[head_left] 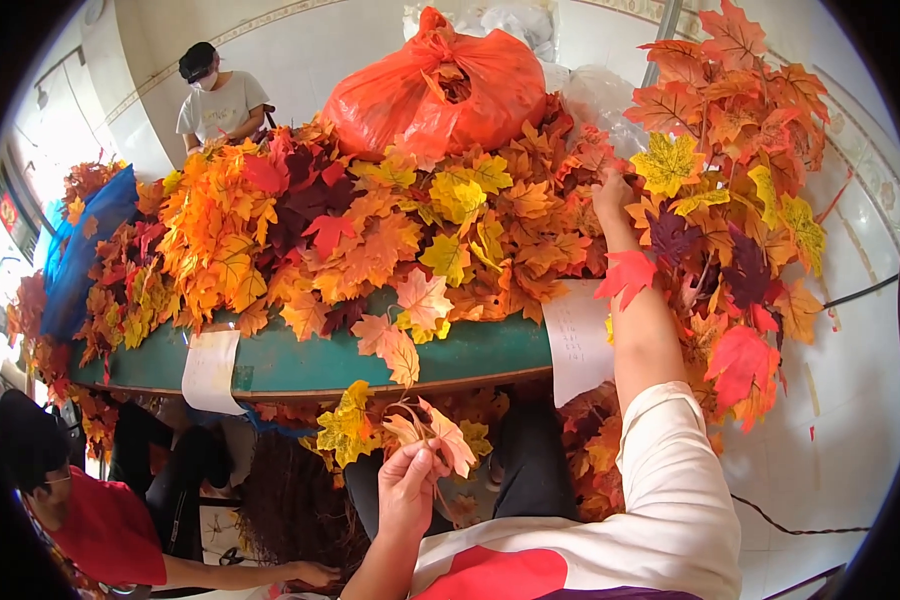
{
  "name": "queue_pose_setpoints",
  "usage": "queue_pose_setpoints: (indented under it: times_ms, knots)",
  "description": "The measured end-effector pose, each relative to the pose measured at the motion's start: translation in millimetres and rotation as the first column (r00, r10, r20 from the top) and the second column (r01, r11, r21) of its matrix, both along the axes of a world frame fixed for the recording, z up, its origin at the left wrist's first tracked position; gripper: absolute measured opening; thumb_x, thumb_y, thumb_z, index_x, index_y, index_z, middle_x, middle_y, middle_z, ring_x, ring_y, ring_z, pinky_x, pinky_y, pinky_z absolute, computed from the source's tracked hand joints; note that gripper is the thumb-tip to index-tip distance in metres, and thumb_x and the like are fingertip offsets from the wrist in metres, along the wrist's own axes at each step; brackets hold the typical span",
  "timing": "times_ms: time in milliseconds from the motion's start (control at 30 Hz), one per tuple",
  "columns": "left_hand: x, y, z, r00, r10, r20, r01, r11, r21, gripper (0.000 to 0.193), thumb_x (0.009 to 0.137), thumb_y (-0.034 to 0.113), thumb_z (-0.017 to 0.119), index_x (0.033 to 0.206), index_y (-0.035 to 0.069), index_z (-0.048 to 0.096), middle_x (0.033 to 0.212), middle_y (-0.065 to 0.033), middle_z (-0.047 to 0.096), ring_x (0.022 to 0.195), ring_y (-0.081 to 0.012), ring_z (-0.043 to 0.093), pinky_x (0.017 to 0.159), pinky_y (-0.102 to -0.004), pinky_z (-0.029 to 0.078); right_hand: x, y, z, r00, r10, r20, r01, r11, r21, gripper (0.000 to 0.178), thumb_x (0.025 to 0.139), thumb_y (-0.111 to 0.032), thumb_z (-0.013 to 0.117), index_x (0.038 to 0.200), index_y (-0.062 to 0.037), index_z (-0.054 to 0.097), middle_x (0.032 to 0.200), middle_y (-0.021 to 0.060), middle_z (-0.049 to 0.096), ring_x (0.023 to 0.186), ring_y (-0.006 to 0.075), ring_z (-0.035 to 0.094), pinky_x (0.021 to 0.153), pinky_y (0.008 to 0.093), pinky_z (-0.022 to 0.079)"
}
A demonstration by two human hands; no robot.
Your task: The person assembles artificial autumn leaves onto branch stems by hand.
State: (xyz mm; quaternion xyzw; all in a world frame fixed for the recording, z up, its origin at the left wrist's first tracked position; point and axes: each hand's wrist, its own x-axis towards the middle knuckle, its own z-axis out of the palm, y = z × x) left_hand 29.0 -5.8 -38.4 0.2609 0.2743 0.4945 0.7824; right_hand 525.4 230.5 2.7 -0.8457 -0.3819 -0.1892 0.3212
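Note:
My left hand, low in front of my lap, is closed in a pinch on the stems of a few artificial maple leaves, pale orange in colour. A yellow artificial leaf hangs just left of it. My right arm stretches forward over the table's right end. At its end my right hand is curled at the edge of the leaf pile, its fingertips partly hidden against salmon-orange leaves. The pile mixes orange, yellow, red and dark purple artificial leaves.
A knotted red plastic bag sits on the pile. Paper sheets hang over the green table's near edge. A tall leaf bunch rises at right. One person is across the table; another, in red, is at lower left.

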Motion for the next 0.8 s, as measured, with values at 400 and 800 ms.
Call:
queue_pose_setpoints:
  times_ms: [400, 800]
  knots:
    - [1, -5, 2, 1.000, 0.017, 0.004, -0.017, 1.000, -0.021, 0.014, 0.088, 0.008, 0.056, 0.095, -0.001, 0.062, 0.075, -0.0050, 0.061, 0.070, -0.0129, 0.056, 0.068, -0.0252, 0.045, -7, -2, -3, 0.955, 0.224, -0.195, -0.213, 0.974, 0.074, 0.032, 0.077, -0.021, 0.066, 0.108, -0.0144, 0.062, 0.088, 0.0072, 0.067, 0.081, 0.0219, 0.063, 0.073, 0.0348, 0.048]
    - [14, 18, 14, 0.989, 0.142, 0.029, -0.140, 0.988, -0.066, 0.018, 0.089, 0.012, 0.055, 0.102, 0.000, 0.059, 0.087, -0.0033, 0.061, 0.074, -0.0086, 0.055, 0.068, -0.0225, 0.045, -113, -34, 89, 0.875, 0.413, 0.253, -0.483, 0.716, 0.504, 0.026, 0.087, -0.028, 0.056, 0.105, -0.0094, 0.064, 0.099, 0.0071, 0.065, 0.091, 0.0184, 0.060, 0.079, 0.0272, 0.044]
